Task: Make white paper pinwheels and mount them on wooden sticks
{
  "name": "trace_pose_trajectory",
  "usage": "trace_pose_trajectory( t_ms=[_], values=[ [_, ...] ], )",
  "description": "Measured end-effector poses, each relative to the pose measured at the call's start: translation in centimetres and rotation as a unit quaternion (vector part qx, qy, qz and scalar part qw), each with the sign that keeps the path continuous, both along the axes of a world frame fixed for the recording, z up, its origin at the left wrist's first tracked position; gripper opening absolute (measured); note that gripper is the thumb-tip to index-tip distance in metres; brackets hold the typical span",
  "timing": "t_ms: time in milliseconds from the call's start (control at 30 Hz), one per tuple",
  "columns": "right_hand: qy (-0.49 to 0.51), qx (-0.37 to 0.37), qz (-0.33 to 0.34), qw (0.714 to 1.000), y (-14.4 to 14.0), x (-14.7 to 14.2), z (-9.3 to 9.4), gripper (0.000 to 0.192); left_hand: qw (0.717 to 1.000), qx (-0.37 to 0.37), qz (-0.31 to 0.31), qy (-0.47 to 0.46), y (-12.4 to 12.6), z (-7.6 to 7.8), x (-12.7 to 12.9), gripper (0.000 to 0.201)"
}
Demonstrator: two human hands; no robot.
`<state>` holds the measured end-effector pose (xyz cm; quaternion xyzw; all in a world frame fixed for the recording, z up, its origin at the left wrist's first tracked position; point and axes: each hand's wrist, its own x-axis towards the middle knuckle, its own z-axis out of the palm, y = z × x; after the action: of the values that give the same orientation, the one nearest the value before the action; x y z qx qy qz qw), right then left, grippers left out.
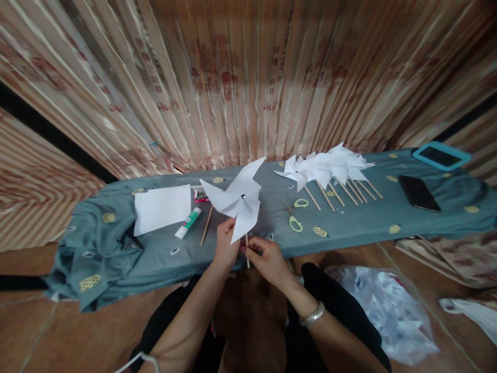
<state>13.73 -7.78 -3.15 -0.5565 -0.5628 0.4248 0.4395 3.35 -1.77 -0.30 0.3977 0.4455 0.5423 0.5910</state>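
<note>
So there's a white folded-paper pinwheel [237, 199] with a small metal pin at its centre, held up just above the near edge of a long table draped in a grey-blue cloth with yellow patches [155, 254]. It sits on a thin wooden stick [247, 248] that pokes down below the blades. The left hand [225, 246] is closed on the lower blade of the pinwheel from behind, fingers pinching the paper, while the right hand [267, 259], silver bangle on the wrist, is pinched around the stick just beside it. Left of the pinwheel on the cloth there's a loose bare wooden stick [206, 225], then a white glue stick with a green cap [188, 223], then a plain white paper sheet [162, 208]. Right of the pinwheel lie scissors with pale yellow-green handles [297, 215], and past those a pile of finished white paper pinwheels on sticks [330, 168]. Further right again are a black phone lying flat [418, 192] and a tablet in a turquoise case [441, 155]. A crumpled clear plastic bag [384, 311] sits on the floor, below the table and right of the pinwheel.
</note>
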Motion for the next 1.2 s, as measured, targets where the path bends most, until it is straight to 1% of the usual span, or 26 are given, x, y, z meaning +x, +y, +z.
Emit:
trace_pose_trajectory(
  t_ms=[200, 367, 467, 600, 700, 767, 800, 833, 933, 1000, 1100, 1200],
  values=[
    [0.009, 0.018, -0.026, 0.999, 1.3, 0.4, 0.3, 0.02, 0.999, 0.011, -0.046, 0.018, 0.2, -0.9, -0.2, 0.021],
    [0.029, 0.045, -0.016, 0.998, 2.6, 0.4, 0.6, 0.018, 0.999, -0.002, -0.049, 0.018, -0.1, -1.7, -0.4, 0.022],
    [0.046, 0.047, -0.011, 0.998, 3.2, 0.5, 0.7, 0.021, 0.999, -0.01, -0.04, 0.009, -0.1, -1.6, -0.7, 0.024],
    [0.066, 0.05, 0.005, 0.997, 3.3, 0.8, 0.8, 0.02, 0.999, -0.005, -0.044, 0.005, 0.0, -1.4, -1.0, 0.02],
    [0.048, 0.042, 0.022, 0.998, 3.1, 1.3, 1.0, 0.021, 0.999, 0.006, -0.052, 0.006, 0.1, -1.2, -1.1, 0.017],
    [0.027, 0.044, 0.02, 0.998, 3.1, 2.1, 1.1, 0.021, 0.999, 0.009, -0.05, 0.004, 0.2, -1.2, -1.2, 0.017],
    [0.025, 0.047, 0.006, 0.999, 3.1, 2.6, 1.2, 0.021, 0.999, 0.009, -0.048, 0.004, 0.2, -1.3, -1.2, 0.018],
    [0.031, 0.052, -0.021, 0.998, 3.3, 3.2, 1.2, 0.021, 0.999, 0.007, -0.047, 0.004, 0.3, -1.3, -1.2, 0.018],
    [0.057, 0.056, -0.139, 0.987, 4.2, 5.0, 1.1, 0.023, 0.998, -0.008, -0.058, 0.01, 0.2, -1.7, -1.4, 0.021],
    [0.055, 0.068, -0.19, 0.978, 5.0, 6.1, 1.0, 0.027, 0.997, -0.023, -0.073, 0.018, 0.1, -1.9, -1.5, 0.023],
    [0.016, 0.113, -0.23, 0.966, 5.9, 7.3, 1.2, 0.039, 0.994, -0.044, -0.095, 0.03, -0.2, -2.0, -1.7, 0.026],
    [-0.034, 0.143, -0.234, 0.961, 6.3, 7.9, 1.5, 0.048, 0.991, -0.061, -0.114, 0.044, -0.5, -1.6, -1.6, 0.028]
  ],
)
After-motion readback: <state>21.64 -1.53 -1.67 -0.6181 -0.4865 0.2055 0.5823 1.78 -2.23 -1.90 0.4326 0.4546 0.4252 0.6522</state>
